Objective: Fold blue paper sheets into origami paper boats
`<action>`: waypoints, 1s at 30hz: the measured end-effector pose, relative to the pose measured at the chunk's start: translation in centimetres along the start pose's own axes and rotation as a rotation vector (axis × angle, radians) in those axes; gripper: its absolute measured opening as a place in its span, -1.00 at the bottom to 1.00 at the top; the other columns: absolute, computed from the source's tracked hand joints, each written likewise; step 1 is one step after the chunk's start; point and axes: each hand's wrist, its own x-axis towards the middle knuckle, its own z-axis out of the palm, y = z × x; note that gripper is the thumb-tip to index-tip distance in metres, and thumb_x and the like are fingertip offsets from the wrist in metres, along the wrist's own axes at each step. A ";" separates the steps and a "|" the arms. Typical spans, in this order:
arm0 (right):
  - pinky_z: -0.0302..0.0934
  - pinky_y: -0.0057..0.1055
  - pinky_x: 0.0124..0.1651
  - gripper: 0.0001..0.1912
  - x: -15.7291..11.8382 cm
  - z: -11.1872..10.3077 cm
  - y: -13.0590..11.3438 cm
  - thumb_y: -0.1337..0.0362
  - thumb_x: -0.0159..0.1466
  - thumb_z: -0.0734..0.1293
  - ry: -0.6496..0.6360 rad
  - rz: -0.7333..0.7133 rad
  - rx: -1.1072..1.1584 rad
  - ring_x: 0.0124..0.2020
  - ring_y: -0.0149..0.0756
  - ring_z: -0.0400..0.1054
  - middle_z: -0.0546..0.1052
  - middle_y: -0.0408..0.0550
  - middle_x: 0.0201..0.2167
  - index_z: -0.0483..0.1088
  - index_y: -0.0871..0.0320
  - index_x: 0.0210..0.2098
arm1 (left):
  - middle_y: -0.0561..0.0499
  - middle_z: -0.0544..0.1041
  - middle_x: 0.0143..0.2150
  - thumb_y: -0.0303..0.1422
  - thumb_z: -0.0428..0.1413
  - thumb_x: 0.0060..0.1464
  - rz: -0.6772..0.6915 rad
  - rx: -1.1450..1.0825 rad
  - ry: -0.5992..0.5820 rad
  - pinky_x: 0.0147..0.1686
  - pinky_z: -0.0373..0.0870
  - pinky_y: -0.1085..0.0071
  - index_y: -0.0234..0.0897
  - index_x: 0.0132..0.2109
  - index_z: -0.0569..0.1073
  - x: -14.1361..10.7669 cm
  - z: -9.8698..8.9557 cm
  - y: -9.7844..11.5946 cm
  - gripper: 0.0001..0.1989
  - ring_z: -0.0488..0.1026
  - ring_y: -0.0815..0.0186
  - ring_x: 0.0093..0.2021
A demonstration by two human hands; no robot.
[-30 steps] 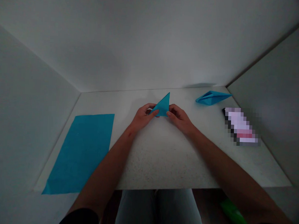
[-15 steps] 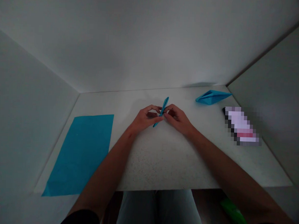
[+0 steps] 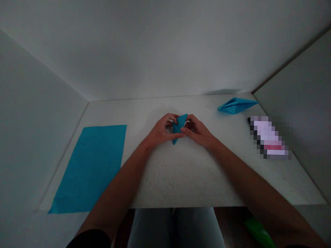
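Between my two hands is a small piece of folded blue paper [image 3: 179,125], tilted, with one pointed corner up toward the wall and another down toward me. My left hand [image 3: 164,130] grips its left side, the thumb stretched across the lower part. Thumb and fingers of my right hand [image 3: 197,131] pinch the right edge. Fingertips cover parts of the folds. Farther to the right, a folded blue paper boat [image 3: 236,106] rests near the wall, apart from both hands.
A flat blue sheet of paper [image 3: 92,166] lies at the left of the white table [image 3: 185,179], partly under my left forearm. On the right is a blurred-out phone [image 3: 269,136]. Walls enclose the table's back and sides. Something green [image 3: 261,234] is below the table's edge.
The folded paper has turned from nearly edge-on to showing a broad face. My left thumb has slid rightward across it, and both hands still hold it.
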 end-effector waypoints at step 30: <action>0.21 -0.37 -0.40 -0.43 0.6 0.0 2.0 -0.18 0.36 0.49 0.130 -0.042 0.037 -0.42 -0.34 0.31 0.47 -0.20 -0.30 0.29 -0.06 0.16 | -0.21 0.58 0.24 -0.04 0.42 0.12 -0.084 -0.100 -0.001 -0.13 0.62 0.33 -0.23 -0.14 0.39 0.1 -0.2 0.1 -0.53 0.63 0.26 -0.06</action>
